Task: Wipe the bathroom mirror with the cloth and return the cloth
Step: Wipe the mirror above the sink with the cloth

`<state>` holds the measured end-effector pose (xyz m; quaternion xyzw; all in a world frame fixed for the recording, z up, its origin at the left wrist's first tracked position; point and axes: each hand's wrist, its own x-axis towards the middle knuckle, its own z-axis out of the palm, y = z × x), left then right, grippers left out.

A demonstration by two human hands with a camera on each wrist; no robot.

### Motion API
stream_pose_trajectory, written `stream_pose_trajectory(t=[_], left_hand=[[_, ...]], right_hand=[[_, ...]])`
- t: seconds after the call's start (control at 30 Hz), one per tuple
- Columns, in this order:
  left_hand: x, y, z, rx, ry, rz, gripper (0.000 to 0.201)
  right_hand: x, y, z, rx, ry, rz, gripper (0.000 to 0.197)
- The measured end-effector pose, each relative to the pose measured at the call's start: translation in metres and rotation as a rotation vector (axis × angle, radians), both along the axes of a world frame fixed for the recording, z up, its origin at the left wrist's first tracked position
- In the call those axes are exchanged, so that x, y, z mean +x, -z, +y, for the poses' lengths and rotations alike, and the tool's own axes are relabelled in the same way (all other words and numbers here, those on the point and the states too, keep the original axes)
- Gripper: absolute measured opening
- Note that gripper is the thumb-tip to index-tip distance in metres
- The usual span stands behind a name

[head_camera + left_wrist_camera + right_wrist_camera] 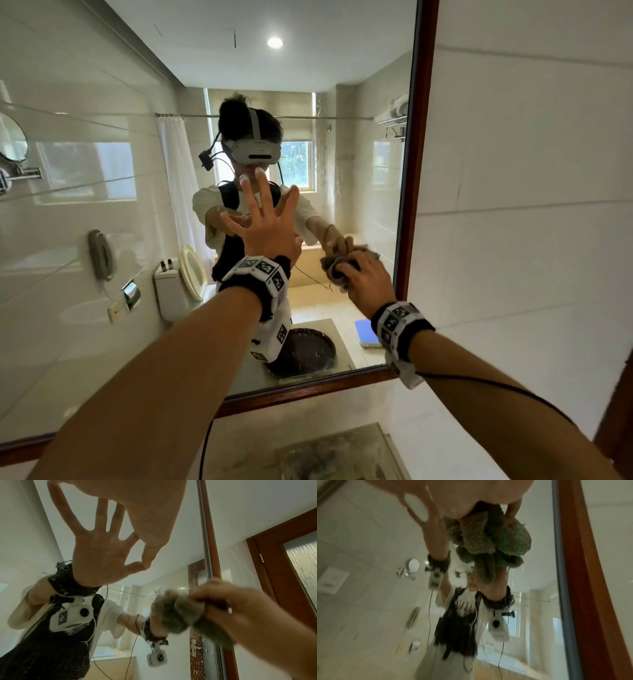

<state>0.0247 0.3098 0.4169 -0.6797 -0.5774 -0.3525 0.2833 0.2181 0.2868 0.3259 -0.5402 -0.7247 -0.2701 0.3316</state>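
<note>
**Cloth pressed to the mirror's right side**

I have my left hand (265, 226) flat against the bathroom mirror (102, 212), its fingers (247, 192) straight and spread apart; the left wrist view shows the palm meeting its own reflection on the glass. My right hand (366, 279) grips the cloth (334, 270), a bunched grey-green terry rag, with the fingers curled round it and the wad pushed onto the glass. The cloth sits low on the mirror, near the brown wooden frame (416, 150) on the right, just right of my left hand. Both wrists wear 1 marker-covered band (263, 270) each. In the reflection I see a toilet (171, 287) and a white shower curtain (178, 171). White wall tiles (531, 205) lie right of the frame.
</note>
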Motion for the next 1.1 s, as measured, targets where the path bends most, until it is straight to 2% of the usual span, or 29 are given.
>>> stream_pose_trajectory(t=[0.1,0.23,0.27,0.33,0.43,0.53,0.63,0.67,0.77,0.83,0.9,1.0,1.1], left_hand=[[0.0,0.0,0.001,0.01,-0.005,-0.004,0.097],[0.002,0.001,0.001,0.028,-0.019,-0.015,0.095],[0.002,0.001,0.001,0.032,-0.022,-0.017,0.094],[0.002,0.002,0.003,0.029,-0.023,-0.011,0.093],[0.001,0.002,0.006,0.014,-0.019,-0.011,0.091],[0.002,0.003,0.007,0.005,-0.014,-0.005,0.091],[0.002,0.001,0.005,0.003,-0.01,0.0,0.09],[0.002,0.002,0.005,0.0,-0.012,0.003,0.089],[0.002,0.001,0.005,-0.003,-0.013,0.01,0.089],[0.003,0.002,0.003,-0.002,-0.018,0.006,0.093],[0.004,0.002,0.004,0.012,-0.026,-0.001,0.097],[0.003,0.001,0.005,0.025,-0.021,-0.013,0.101],[0.002,0.002,0.006,0.022,-0.011,-0.011,0.101]], right_hand=[[-0.001,-0.067,-0.009,0.147,-0.03,0.119,0.026],[-0.001,-0.163,-0.014,0.305,-0.061,0.238,0.045],[0.0,-0.181,-0.012,0.349,-0.054,0.257,0.044],[0.006,-0.21,-0.005,0.398,-0.001,0.234,0.03],[0.012,-0.23,0.003,0.416,0.055,0.192,0.03],[0.013,-0.22,0.011,0.383,0.098,0.187,0.035],[0.007,-0.185,0.009,0.343,0.09,0.228,0.053],[0.007,-0.167,0.008,0.289,0.098,0.222,0.052],[0.015,-0.097,0.002,0.145,0.15,0.152,0.029],[0.022,-0.048,-0.002,0.033,0.159,0.13,0.039],[0.027,-0.014,-0.005,-0.053,0.148,0.112,0.039],[0.028,-0.007,-0.011,-0.104,0.137,0.11,0.033],[0.027,-0.043,-0.019,0.018,0.068,0.163,0.029]])
